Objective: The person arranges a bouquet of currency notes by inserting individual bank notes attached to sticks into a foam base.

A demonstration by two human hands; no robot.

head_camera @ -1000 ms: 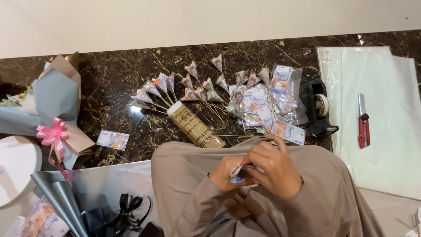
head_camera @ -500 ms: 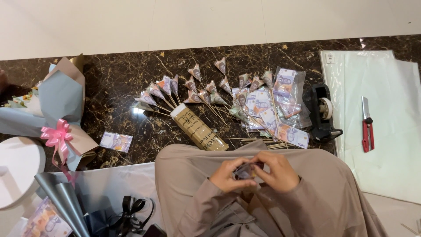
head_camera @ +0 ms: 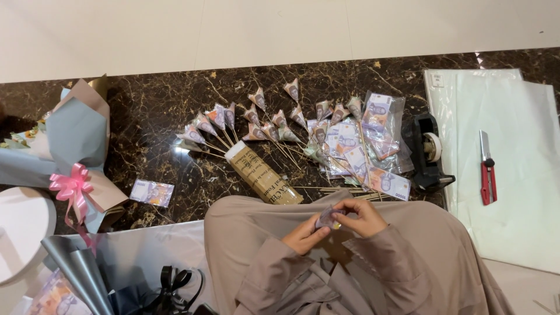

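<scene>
I am pinching a small folded purple banknote (head_camera: 326, 218) between both hands over my lap: my left hand (head_camera: 305, 234) is closing on its lower edge, my right hand (head_camera: 360, 216) gripping its top, near the brown paper roll (head_camera: 263, 174) on the dark marble floor (head_camera: 151, 116).

From my remote seat I make out a tan paper-wrapped roll (head_camera: 263, 174) with dark print lying slantwise on the dark marble floor, just beyond the knees, its white end toward the fan of folded notes. To its right lie clear plastic sleeves (head_camera: 380, 135) holding pale purple banknotes, overlapping one another beside the black tape dispenser (head_camera: 430, 153). At the far right, a stack of pale sheets in a clear wrapper (head_camera: 466, 116) carries a small white label (head_camera: 437, 80) near its top left corner.
</scene>
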